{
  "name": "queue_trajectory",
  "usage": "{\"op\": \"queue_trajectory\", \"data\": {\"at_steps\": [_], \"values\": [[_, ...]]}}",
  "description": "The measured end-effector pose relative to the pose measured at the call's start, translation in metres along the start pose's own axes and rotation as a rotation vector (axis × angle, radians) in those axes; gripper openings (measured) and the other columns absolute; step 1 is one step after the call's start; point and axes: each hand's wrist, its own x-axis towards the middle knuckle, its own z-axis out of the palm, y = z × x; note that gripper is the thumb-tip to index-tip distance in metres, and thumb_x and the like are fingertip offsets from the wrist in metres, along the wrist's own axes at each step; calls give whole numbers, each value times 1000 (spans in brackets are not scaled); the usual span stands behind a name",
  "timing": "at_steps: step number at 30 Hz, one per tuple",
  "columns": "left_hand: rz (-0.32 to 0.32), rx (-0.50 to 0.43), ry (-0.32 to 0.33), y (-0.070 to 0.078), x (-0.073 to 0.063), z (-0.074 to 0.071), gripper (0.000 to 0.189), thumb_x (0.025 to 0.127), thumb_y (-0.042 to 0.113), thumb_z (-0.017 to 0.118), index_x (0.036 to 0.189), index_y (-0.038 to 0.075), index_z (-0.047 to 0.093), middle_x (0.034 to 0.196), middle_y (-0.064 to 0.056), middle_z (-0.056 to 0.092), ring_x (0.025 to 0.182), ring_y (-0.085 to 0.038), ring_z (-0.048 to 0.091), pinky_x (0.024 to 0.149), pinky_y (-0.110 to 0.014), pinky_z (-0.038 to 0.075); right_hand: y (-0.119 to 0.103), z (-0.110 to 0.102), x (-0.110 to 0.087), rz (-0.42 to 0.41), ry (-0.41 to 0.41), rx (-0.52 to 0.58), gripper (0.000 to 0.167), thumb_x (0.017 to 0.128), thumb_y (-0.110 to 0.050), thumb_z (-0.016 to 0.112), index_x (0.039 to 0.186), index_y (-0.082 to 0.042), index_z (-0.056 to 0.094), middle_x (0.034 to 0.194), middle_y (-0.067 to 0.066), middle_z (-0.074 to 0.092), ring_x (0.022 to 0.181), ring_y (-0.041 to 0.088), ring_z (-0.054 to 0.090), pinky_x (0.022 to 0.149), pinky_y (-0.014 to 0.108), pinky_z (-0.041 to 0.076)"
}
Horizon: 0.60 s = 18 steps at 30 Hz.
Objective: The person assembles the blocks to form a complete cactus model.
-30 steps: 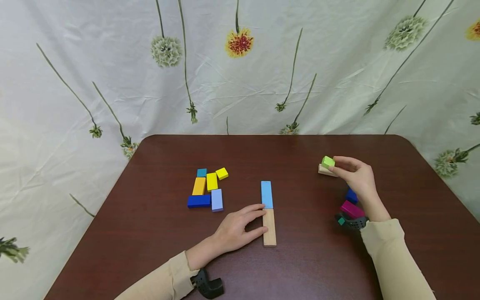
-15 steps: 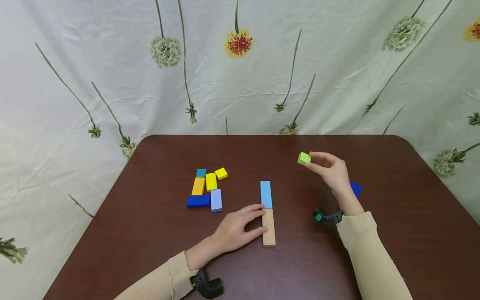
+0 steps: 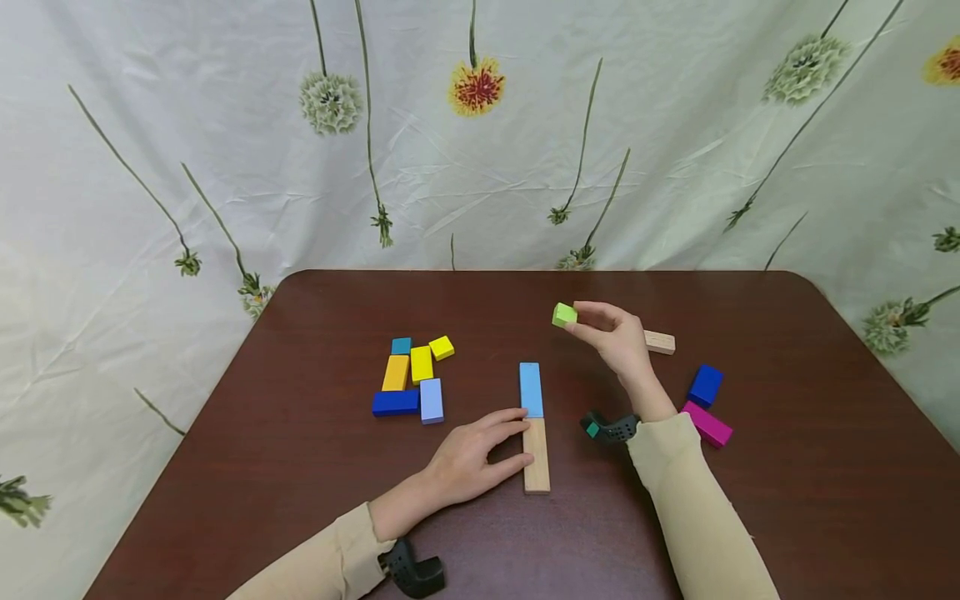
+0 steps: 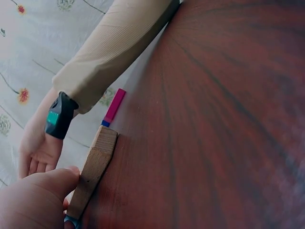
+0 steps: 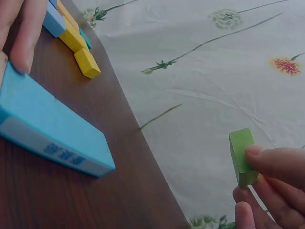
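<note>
My right hand (image 3: 617, 337) pinches a small lime-green block (image 3: 565, 314) between thumb and fingers, held up over the back of the table. In the right wrist view the green block (image 5: 242, 155) shows with the thumb on its face. My left hand (image 3: 472, 460) rests at a row of two blocks laid end to end: a light blue block (image 3: 531, 389) behind and a plain wooden block (image 3: 537, 458) in front. Its thumb touches the wooden block and its other fingertips lie near the joint. The left wrist view shows the thumb (image 4: 59, 181) against the wooden block's side.
Left on the dark table (image 3: 300, 500) lies a group of several blocks, including a yellow one (image 3: 422, 365), an orange one (image 3: 396, 372) and a dark blue one (image 3: 396, 403). At right are a pale wooden block (image 3: 660, 342), a blue block (image 3: 706, 385) and a magenta block (image 3: 707, 423).
My right hand has carried the lime-green block up off the pale wooden block and leftward, uncovering the blue and magenta blocks. My left hand has stayed in place.
</note>
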Motion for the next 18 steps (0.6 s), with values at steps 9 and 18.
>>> {"op": "queue_trajectory", "data": {"at_steps": [9,18], "values": [[-1,-9,-3,1,0,0,46,90,40,61,128,13,60,135,2,51,118,-11,52,90,-32,47,10,19,5,17,-67,-35,43,80,-20,76,119,-6,65,124,9,58,104,26,59,79,36,50],[0,-26,0,0,1,0,47,90,40,61,128,13,59,135,2,51,118,-11,52,90,-32,47,25,29,7,-7,-148,-129,40,82,-19,75,118,-5,65,122,12,60,105,27,61,83,40,50]]}}
